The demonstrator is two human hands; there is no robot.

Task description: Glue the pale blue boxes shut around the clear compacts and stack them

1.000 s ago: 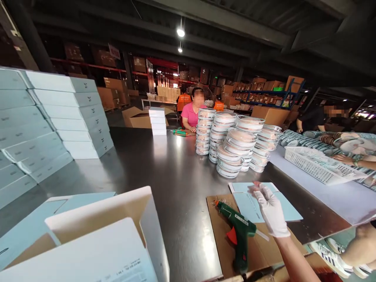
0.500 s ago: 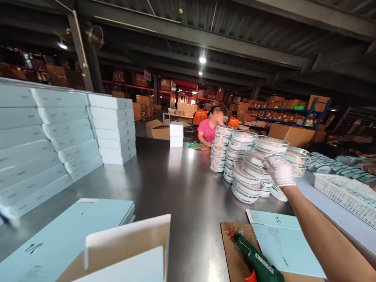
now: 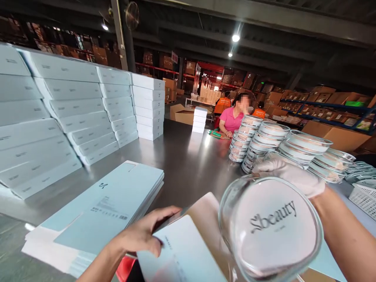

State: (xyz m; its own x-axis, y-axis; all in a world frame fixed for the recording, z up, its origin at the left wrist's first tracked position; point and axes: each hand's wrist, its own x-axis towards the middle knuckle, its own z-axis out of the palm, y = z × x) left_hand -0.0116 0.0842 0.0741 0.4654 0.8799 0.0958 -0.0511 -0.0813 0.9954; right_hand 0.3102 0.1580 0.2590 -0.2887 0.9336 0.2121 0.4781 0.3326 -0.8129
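My right hand (image 3: 293, 176), in a white glove, grips the far edge of a clear rounded container (image 3: 273, 231). The container is tilted so that its pale face, printed "Sbeauty", shows. My bare left hand (image 3: 143, 233) clasps the side of an open light-blue carton (image 3: 179, 250), thumb on the outside. The container is close beside the carton's opening, overlapping its right side in view; whether they touch I cannot tell. Behind my right hand rise stacks of similar clear containers (image 3: 305, 145). Flat light-blue cartons (image 3: 117, 196) lie piled left of my left hand.
A wall of closed pale-blue boxes (image 3: 85, 109) lines the table's left side. A small box stack (image 3: 199, 119) stands farther back on the metal table (image 3: 182, 156). Across it sits a person (image 3: 230, 117) in a pink shirt. A white basket (image 3: 366, 197) is at the right.
My right hand has brought a container from the stacks toward me. My left hand has come into view, gripping the carton. The view has swung left, and the glue gun is out of sight.
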